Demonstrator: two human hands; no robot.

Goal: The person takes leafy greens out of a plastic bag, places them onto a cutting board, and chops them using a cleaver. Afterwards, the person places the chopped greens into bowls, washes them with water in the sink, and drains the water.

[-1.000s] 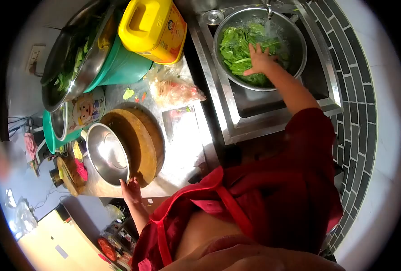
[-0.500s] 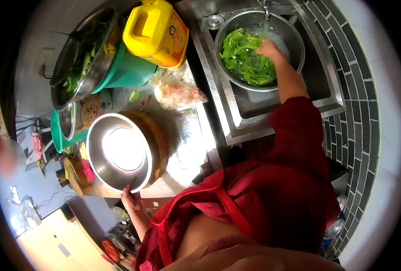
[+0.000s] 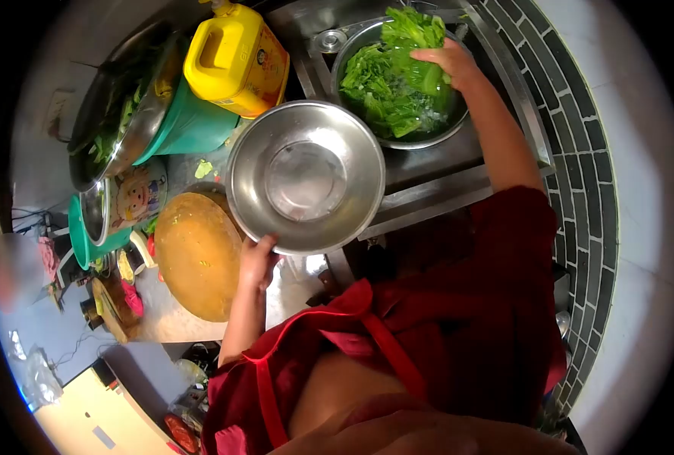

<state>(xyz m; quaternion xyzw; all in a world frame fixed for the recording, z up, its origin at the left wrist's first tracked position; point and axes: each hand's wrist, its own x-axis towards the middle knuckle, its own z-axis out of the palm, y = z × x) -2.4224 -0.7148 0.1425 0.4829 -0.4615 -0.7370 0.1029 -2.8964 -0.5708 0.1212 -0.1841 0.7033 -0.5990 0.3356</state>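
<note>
My left hand (image 3: 259, 262) grips the near rim of an empty steel bowl (image 3: 306, 178), which is held beside the sink and partly overlaps its edge. At the upper right, my right hand (image 3: 450, 62) is closed on a bunch of leafy greens (image 3: 413, 34), lifted above a steel basin (image 3: 434, 139). More wet greens (image 3: 375, 91) lie in the basin, which sits in the sink (image 3: 504, 83). Left of the bowl, a round wooden chopping block (image 3: 199, 256) rests on the counter.
A yellow jug (image 3: 234, 61) stands behind the bowl. Further left are a green tub (image 3: 196, 125), a large steel bowl of vegetables (image 3: 151, 125) and a patterned container (image 3: 136, 196). A knife handle (image 3: 328, 282) shows near the counter's front edge. Brick-patterned tiles (image 3: 579, 136) line the right side.
The empty bowl has moved right in my left hand, off the chopping block and toward the sink. My right hand has raised a bunch of greens out of the basin.
</note>
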